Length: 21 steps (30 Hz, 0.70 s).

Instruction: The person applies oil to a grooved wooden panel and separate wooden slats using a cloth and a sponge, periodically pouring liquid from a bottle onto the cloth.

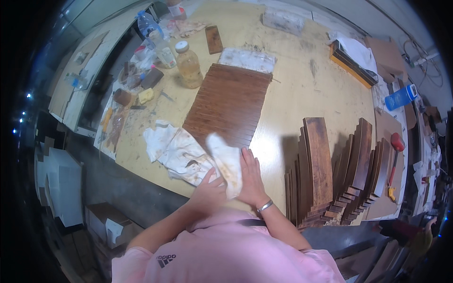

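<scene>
- I wear a pale pink shirt (226, 252), lightly creased.
- Its short sleeves, the left one (128, 265) and the right one (323, 266), match the shirt's pink.
- On the shirt's left side sits a black marking (166, 260): slanted bars with lettering.
- At the shirt's far edge shows a dark strip (251, 222).
- Beyond the shirt, a silvery band (265, 205) circles my right wrist.

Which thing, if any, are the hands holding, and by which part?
A brown-stained white cloth, apparently by its lower part: the left hand at its left edge, the right hand along its right edge. Exact grip is hidden.
</scene>
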{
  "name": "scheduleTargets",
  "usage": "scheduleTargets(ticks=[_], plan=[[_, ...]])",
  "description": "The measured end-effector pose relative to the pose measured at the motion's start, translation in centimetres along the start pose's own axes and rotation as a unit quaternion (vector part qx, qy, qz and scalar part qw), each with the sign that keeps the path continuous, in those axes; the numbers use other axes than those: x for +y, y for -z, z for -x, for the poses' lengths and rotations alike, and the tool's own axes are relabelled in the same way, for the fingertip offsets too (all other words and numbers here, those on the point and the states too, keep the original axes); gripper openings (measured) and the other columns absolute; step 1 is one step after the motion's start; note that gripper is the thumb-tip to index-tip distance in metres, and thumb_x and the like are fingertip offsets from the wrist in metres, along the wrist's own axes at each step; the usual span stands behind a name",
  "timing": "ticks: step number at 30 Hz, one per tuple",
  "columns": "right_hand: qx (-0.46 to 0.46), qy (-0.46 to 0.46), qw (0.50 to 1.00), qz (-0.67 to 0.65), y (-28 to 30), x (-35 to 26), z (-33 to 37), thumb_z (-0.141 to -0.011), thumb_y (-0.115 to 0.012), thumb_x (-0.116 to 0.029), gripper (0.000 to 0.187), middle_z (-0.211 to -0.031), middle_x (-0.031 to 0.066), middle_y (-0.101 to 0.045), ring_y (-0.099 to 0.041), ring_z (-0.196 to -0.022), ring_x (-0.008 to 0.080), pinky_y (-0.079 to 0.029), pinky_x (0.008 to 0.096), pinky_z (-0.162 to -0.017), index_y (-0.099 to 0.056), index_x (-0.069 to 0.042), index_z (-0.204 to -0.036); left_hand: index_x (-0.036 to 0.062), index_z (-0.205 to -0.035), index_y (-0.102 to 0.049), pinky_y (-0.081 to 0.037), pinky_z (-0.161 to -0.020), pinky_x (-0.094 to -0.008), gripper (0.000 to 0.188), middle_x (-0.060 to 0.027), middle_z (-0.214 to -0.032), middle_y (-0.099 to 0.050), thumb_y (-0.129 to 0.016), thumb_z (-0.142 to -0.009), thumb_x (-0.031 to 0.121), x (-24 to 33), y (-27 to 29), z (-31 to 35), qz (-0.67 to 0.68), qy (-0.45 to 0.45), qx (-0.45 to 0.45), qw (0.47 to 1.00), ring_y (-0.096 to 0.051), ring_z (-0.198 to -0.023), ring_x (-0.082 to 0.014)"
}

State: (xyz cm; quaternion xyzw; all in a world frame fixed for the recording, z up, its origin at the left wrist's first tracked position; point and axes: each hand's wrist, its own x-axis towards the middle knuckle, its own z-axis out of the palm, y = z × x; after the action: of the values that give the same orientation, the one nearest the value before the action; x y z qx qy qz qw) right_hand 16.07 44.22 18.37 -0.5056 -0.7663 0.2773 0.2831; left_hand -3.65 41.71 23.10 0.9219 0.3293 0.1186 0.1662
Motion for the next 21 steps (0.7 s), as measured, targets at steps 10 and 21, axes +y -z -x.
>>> scheduleTargets(ticks=[10, 21], plan=[[0.018, 0.012, 1.000, -0.019, -0.3, -0.3, 0.1, -0.059, -0.091, -0.037, 0.125, -0.162, 0.0246, -0.017, -0.016, -0.151, 0.0431, -0.015, 0.0547, -0.122, -0.019, -0.004, -0.156, 0.0072, -0.078, -0.064, -0.028, -0.114, -0.0672, 0.011, -0.0105, -0.087, -0.063, -0.061, -0.081, 0.017, -0.7, -0.7, 2.3, -0.020, -0.016, 0.025, 0.999, -0.060, -0.124, -0.0313], [-0.046, -0.032, 0.992, 0.112, 2.9, -5.3, -0.4, -0.068, -0.087, -0.036, 0.113, -0.163, 0.0222, -0.020, -0.020, -0.151, 0.0404, -0.018, 0.0614, -0.119, -0.025, 0.003, -0.154, 0.0063, -0.106, -0.070, -0.037, -0.110, -0.0584, 0.029, -0.0182, -0.117, -0.065, -0.067, -0.080, 0.019, -6.1, 4.5, 6.5, 0.015, 0.222, 0.198, 0.954, -0.057, -0.121, -0.0375]])
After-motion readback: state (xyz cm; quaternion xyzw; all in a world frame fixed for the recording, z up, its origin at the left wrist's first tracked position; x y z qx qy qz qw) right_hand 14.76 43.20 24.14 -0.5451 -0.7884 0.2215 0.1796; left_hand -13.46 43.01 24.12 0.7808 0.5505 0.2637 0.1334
